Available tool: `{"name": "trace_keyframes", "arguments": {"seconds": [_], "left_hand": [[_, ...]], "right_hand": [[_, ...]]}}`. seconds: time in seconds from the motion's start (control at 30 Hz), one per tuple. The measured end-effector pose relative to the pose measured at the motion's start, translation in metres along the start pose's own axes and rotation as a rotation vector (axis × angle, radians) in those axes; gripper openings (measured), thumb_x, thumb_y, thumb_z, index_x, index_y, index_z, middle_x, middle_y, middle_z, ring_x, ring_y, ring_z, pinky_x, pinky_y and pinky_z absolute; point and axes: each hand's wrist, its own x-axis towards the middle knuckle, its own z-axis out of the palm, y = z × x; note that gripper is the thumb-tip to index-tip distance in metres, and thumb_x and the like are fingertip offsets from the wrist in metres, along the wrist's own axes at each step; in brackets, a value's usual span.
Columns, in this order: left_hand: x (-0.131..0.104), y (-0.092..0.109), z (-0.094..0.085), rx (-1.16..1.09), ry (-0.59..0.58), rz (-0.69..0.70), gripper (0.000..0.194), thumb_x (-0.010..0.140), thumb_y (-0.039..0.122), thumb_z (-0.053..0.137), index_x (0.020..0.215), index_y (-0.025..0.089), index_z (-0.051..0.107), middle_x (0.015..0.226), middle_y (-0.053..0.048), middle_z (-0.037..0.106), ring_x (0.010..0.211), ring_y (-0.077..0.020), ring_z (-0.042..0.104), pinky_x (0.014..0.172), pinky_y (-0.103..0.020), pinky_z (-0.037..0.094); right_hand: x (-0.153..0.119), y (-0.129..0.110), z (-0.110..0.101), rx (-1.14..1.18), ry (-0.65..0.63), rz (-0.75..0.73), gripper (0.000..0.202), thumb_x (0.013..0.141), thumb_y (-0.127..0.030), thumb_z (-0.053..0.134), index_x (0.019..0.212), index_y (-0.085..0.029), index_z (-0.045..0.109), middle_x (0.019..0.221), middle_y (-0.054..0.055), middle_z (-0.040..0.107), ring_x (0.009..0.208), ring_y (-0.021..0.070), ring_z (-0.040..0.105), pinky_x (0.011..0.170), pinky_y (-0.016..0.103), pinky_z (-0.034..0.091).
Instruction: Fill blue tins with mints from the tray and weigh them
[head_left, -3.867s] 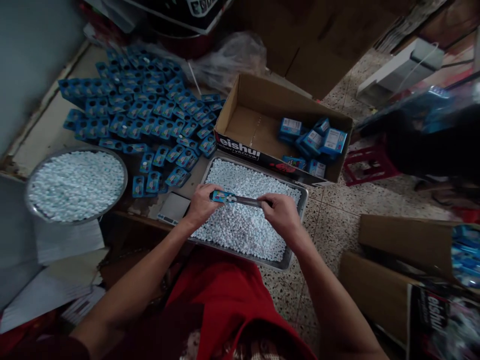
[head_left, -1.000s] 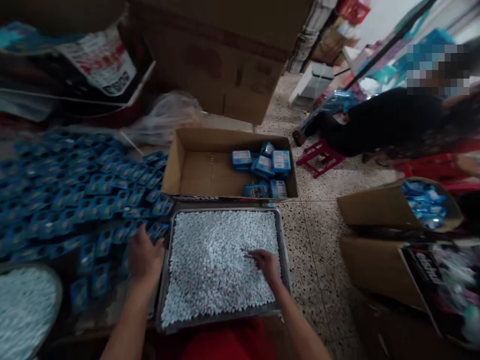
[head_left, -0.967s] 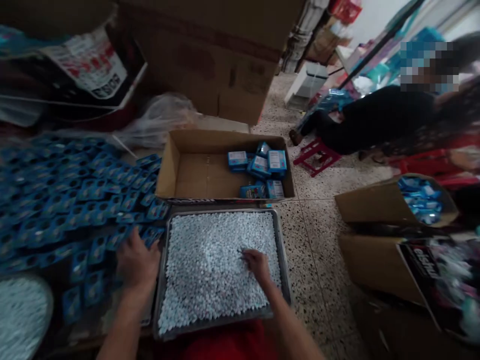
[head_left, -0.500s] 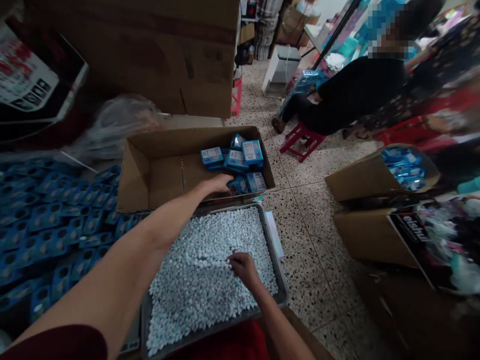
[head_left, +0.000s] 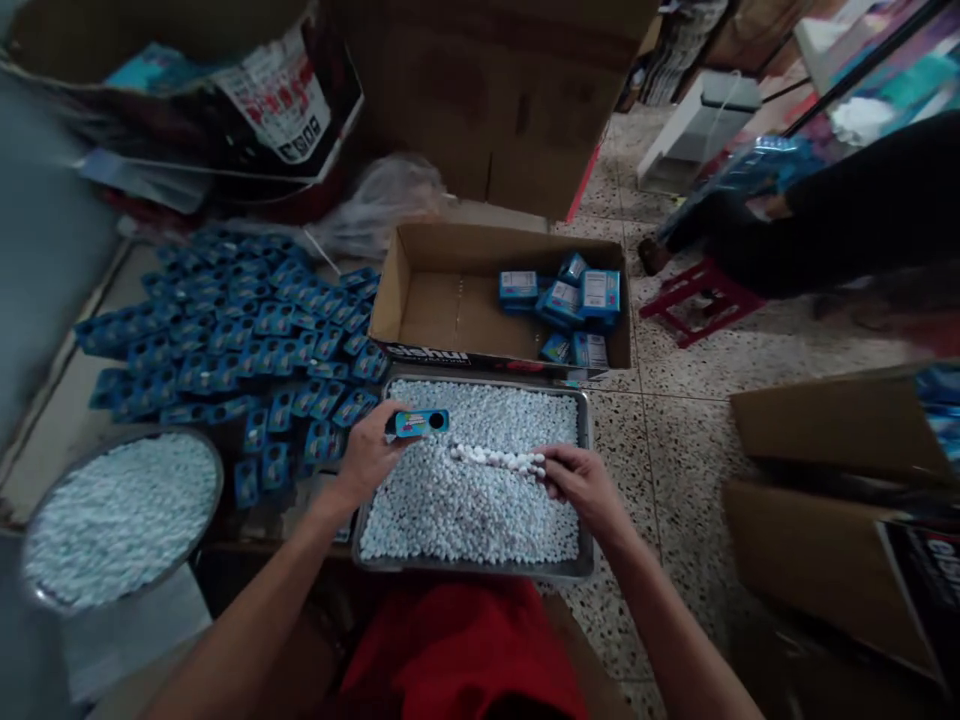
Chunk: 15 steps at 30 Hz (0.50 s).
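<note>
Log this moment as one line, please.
left hand: holding blue box, dark hole showing | right hand: holding narrow pellet-loaded scoop | scoop: over pellet tray | open carton: blue boxes inside

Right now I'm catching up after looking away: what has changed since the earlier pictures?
The left hand has come back from the carton and now holds a blue pack over the tray. The right hand's narrow tool, mostly bare in the earliest picture, now bears a row of white pellets. The carton and tray look unmoved.
</note>
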Motion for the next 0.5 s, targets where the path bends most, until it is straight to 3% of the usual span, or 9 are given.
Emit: {"name": "trace_keyframes", "arguments": {"seconds": [0.17,0.3,0.4,0.5], "left_hand": [[-0.033,-0.01,0.016,-0.111,-0.039,-0.051,0.026,0.087,0.035,0.071,0.108,0.02,0.065,0.103,-0.006,0.073,0.096,-0.023,0.069,0.086,-0.032,0.052],[-0.044,-0.017,0.023,-0.093,-0.02,-0.057,0.02,0.086,0.026,0.068,0.104,0.021,0.065,0.1,-0.005,0.072,0.094,-0.0223,0.068,0.084,-0.031,0.051],[-0.047,-0.024,0.035,-0.105,0.004,-0.06,0.021,0.081,0.021,0.07,0.101,0.02,0.063,0.098,-0.005,0.07,0.093,-0.0217,0.066,0.084,-0.031,0.05],[-0.049,-0.029,0.05,-0.141,0.018,-0.086,0.021,0.079,0.022,0.072,0.098,0.02,0.062,0.096,-0.004,0.069,0.091,-0.0207,0.065,0.083,-0.03,0.049]], "right_hand": [[0.028,0.001,0.014,-0.146,-0.028,-0.036,0.027,0.08,-0.038,0.066,0.088,-0.015,0.078,0.06,-0.001,0.06,0.047,0.0096,0.05,0.046,0.021,0.036],[0.035,-0.005,0.03,-0.455,-0.029,-0.161,0.024,0.084,-0.028,0.058,0.087,-0.018,0.079,0.064,0.001,0.067,0.053,0.0139,0.059,0.054,0.024,0.044],[0.037,-0.024,0.06,-0.805,-0.024,-0.292,0.024,0.085,-0.019,0.058,0.088,-0.02,0.081,0.081,0.006,0.078,0.075,0.0201,0.071,0.071,0.029,0.049],[0.044,-0.043,0.098,-1.125,-0.072,-0.282,0.025,0.085,-0.014,0.059,0.089,-0.019,0.083,0.089,0.011,0.08,0.085,0.0254,0.073,0.078,0.033,0.048]]}}
